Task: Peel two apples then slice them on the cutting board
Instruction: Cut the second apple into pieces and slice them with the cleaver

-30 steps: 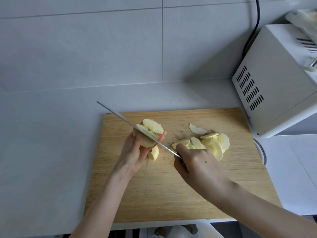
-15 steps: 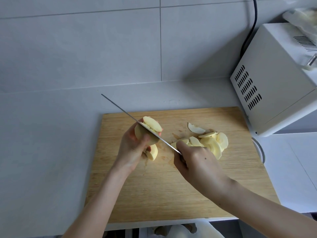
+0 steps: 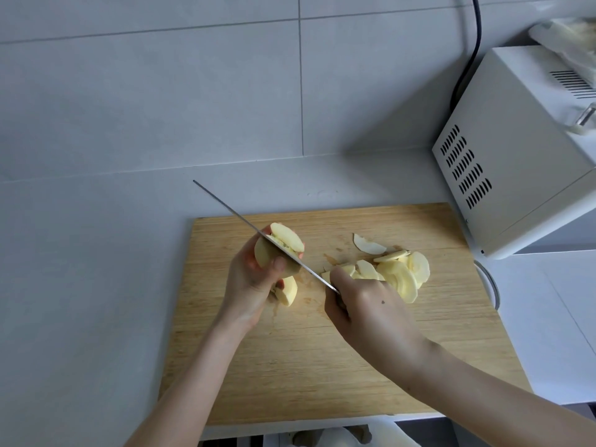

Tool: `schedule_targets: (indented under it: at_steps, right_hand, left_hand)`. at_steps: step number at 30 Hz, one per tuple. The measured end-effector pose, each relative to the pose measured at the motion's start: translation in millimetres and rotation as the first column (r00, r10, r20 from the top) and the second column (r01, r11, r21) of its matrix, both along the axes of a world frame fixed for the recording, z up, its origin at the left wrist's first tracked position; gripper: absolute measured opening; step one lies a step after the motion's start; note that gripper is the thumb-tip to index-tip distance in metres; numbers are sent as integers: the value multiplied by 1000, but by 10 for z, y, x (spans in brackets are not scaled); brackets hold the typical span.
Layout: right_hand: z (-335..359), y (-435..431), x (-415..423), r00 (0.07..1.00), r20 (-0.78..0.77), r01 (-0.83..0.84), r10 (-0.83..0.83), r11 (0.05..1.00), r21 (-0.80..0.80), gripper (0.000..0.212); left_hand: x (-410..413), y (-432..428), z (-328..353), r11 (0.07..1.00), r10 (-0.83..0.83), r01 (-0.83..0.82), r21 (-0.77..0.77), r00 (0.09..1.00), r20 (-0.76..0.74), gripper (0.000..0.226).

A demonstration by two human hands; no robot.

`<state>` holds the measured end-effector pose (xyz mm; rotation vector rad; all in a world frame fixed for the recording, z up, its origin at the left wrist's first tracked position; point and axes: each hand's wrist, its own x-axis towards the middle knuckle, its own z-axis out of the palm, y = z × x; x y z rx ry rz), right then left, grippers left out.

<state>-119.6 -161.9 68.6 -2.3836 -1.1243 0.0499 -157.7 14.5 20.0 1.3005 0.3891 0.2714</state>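
Grey countertop [image 3: 80, 285] carries a white microwave [image 3: 516, 150] and a wooden cutting board [image 3: 322, 366]. Over the board the right hand [image 3: 367, 308] grips a knife [image 3: 238, 217], its blade sunk into the peeled apple [image 3: 280, 250] clutched in the left hand [image 3: 251, 282]; apple slices [image 3: 396, 272] lie piled beyond the right hand.

Matt wooden cutting board [image 3: 322, 366], thin shiny metal knife [image 3: 245, 221], smooth grey tiled wall [image 3: 161, 91].

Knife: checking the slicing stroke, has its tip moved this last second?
Yes. The tip of the knife moved toward the wall, farther past the far-left corner of the cutting board.
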Motion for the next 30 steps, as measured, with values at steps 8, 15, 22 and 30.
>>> schedule_targets:
  at_steps: [8, 15, 22, 30]
  right_hand:
    - [-13, -46, 40, 995, -102, 14, -10, 999, 32, 30]
    - [122, -56, 68, 991, -135, 10, -14, 999, -35, 31]
    - [283, -68, 74, 981, -164, 82, -101, 990, -119, 27]
    - [425, -167, 325, 657, -743, 256, -126, 965, 62, 23]
  left_hand:
    - [0, 50, 90, 997, -27, 26, 70, 1000, 9, 66]
    - [66, 60, 56, 999, -43, 42, 23, 999, 31, 72]
    - [123, 98, 21, 990, -37, 50, 132, 994, -99, 87]
    - [4, 167, 7, 826, -162, 165, -539, 985, 53, 70]
